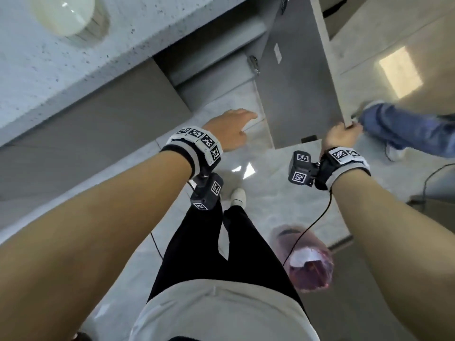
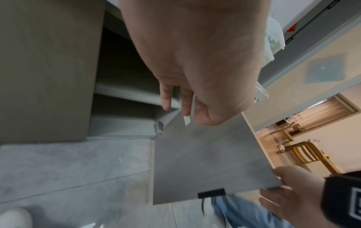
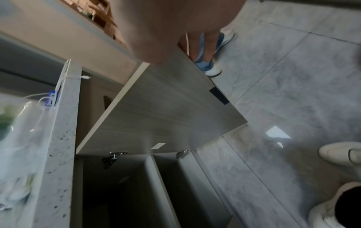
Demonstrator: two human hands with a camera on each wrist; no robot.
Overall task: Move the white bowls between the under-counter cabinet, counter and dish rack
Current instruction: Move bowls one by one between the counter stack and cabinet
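A white bowl sits upside down on the speckled grey counter at the top left. Below the counter the cabinet stands with its grey door swung out; its two shelves look dark and no bowl shows inside. My right hand grips the free corner of that door, fingers curled over its edge. My left hand hangs empty in front of the cabinet opening, fingers straight and relaxed. The dish rack is out of view.
Another person's leg in blue jeans with a white shoe stands just past the door. A bin lined with a red bag sits on the tiled floor by my right leg. A cable trails from the right wrist camera.
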